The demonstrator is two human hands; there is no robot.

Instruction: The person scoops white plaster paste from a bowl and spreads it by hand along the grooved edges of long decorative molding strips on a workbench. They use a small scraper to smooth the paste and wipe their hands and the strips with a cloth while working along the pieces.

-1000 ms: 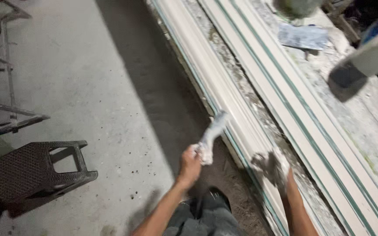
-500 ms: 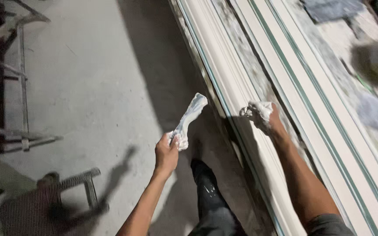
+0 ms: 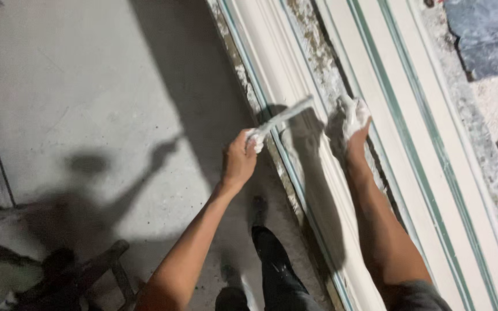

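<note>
Left hand (image 3: 238, 161) closed around handle of plaster-caked scraper (image 3: 280, 118), blade angled over long white moulding (image 3: 295, 86). Right hand (image 3: 353, 124), coated in wet plaster, rests flat on moulding; grip unclear. Concrete floor (image 3: 87, 86) at left.

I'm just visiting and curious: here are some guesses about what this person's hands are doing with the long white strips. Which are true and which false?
1. The left hand grips a flat, plaster-caked tool. True.
2. The right hand hangs in the air, touching nothing. False: it presses on the long white moulding.
3. The right hand is coated in white paste. True.
4. The mouldings stand upright against a wall. False: they lie flat, side by side.
5. The grey floor shows the shadow of an arm. True.
</note>
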